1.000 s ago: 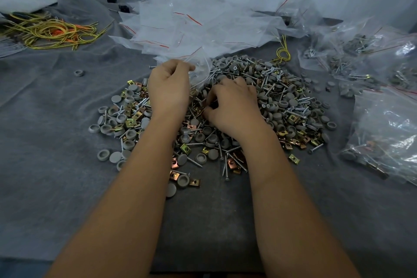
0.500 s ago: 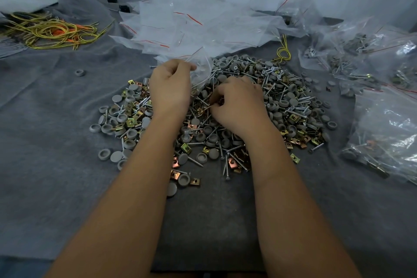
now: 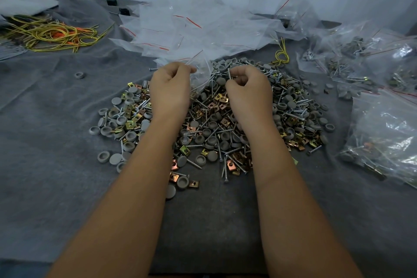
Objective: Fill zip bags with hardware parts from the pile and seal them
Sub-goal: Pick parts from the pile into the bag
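Left hand (image 3: 169, 88) pinches a clear zip bag (image 3: 200, 74) over the far edge of the hardware pile (image 3: 212, 124) while right hand (image 3: 248, 91) grips a screw (image 3: 228, 74) just right of it.

We see 2 bare forearms reaching in from the bottom edge, each ending in a hand: the left hand (image 3: 169, 88) and the right hand (image 3: 249, 91). No sleeve shows on either arm as far as the frame reaches; the cloth, if any, lies out of our view. We see no glove, ring, watch or band on either wrist or on the fingers that face us. The nails are turned away from us and cannot be told.
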### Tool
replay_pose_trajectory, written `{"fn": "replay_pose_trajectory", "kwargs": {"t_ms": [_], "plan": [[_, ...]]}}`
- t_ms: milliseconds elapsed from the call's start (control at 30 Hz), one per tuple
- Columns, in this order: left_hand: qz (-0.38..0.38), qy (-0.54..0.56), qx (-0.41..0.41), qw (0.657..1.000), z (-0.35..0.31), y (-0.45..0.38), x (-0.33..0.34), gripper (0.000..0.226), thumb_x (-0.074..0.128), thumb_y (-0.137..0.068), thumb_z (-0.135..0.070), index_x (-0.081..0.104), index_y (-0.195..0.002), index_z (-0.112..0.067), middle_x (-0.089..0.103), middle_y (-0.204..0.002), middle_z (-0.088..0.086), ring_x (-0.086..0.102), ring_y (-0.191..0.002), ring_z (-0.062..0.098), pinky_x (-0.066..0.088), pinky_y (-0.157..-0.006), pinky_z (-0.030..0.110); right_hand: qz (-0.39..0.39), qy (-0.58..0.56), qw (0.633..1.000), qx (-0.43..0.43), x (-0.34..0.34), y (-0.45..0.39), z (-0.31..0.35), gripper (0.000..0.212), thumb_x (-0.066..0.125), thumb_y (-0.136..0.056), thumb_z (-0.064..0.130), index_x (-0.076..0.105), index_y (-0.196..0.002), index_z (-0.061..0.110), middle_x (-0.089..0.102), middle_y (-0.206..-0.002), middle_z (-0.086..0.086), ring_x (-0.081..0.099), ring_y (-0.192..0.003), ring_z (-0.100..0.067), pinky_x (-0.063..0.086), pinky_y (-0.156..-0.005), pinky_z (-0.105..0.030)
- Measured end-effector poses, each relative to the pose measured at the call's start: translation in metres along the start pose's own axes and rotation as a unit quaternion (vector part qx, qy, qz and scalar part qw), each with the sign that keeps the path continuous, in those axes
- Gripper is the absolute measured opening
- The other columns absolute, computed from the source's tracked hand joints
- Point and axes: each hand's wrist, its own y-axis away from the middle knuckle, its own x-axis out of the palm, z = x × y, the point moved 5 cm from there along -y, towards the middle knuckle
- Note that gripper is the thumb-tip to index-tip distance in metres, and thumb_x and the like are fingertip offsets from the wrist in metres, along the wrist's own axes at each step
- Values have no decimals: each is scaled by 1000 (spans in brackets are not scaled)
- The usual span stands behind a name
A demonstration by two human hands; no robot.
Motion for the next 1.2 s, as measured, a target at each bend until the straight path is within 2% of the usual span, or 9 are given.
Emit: {"fn": "replay_pose_trajectory", "kwargs": {"t_ms": [133, 267, 333, 467, 567, 733, 967, 1100, 1200], "plan": [[20, -10, 22, 1000, -2, 1, 3, 24, 52, -89, -22, 72, -77, -27, 45, -47, -3, 39, -48, 18, 32, -53, 28, -28, -95, 995, 21, -5, 0, 1, 16, 61, -84, 11, 65, -91, 24, 64, -80, 10, 62, -73, -5, 48, -62, -17], [56, -23, 39, 997, -3, 3, 9, 26, 52, -90, -20, 70, -75, -29, 43, -42, -9, 39, -46, 14, 35, -55, 29, -34, -185, 982, -22, -6, 0, 8, 20, 66, -79, 1, 62, -76, 20, 65, -76, 1, 66, -74, -20, 54, -67, -28], [66, -29, 49, 996, -4, 4, 11, 27, 53, -90, -18, 69, -73, -29, 44, -39, -11, 39, -43, 9, 35, -55, 29, -25, -181, 981, -59, -4, 0, 12, 23, 69, -78, 0, 64, -74, 23, 63, -75, 4, 60, -71, -11, 50, -67, -24], [80, -18, 62, 995, -7, 6, 12, 22, 51, -84, -26, 71, -74, -31, 43, -40, -11, 37, -43, 10, 33, -54, 30, -21, -135, 984, -117, 0, 3, 16, 27, 76, -77, 7, 66, -77, 32, 64, -94, 1, 59, -92, -10, 45, -79, -16], [79, -11, 64, 995, -8, 7, 11, 22, 50, -80, -29, 71, -75, -32, 44, -41, -11, 36, -44, 10, 31, -53, 28, -18, -120, 986, -118, 2, 3, 16, 26, 77, -77, 8, 68, -78, 32, 62, -104, -5, 57, -99, -9, 39, -72, -3], [82, -11, 71, 994, -8, 7, 10, 23, 49, -83, -26, 71, -79, -30, 47, -41, -13, 37, -40, 2, 30, -48, 24, 19, -79, 992, -96, 7, 0, 11, 16, 76, -82, 16, 76, -94, 26, 60, -116, -4, 54, -112, -11, 40, -83, -7], [63, -19, 64, 996, -7, 5, 9, 26, 51, -90, -20, 72, -78, -29, 46, -42, -12, 38, -44, 10, 33, -54, 28, -18, -124, 991, -45, 1, 1, 6, 12, 65, -90, 18, 74, -97, 23, 65, -103, -1, 60, -91, -9, 51, -84, -27], [49, -19, 45, 998, -5, 5, 8, 28, 50, -93, -17, 71, -79, -27, 44, -40, -13, 40, -38, 3, 33, -46, 21, -90, -133, 987, 10, -11, -2, -2, 20, 54, -94, 16, 67, -99, 29, 63, -86, 10, 51, -58, 2, 43, -57, -22], [30, -11, 29, 999, -4, 4, 5, 27, 50, -93, -15, 71, -79, -23, 37, -37, -12, 33, -34, 4, 27, -39, 14, -123, -101, 987, 34, -20, -4, -9, 27, 46, -94, 11, 65, -102, 28, 63, -89, 10, 47, -55, -1, 39, -56, -27]]}}
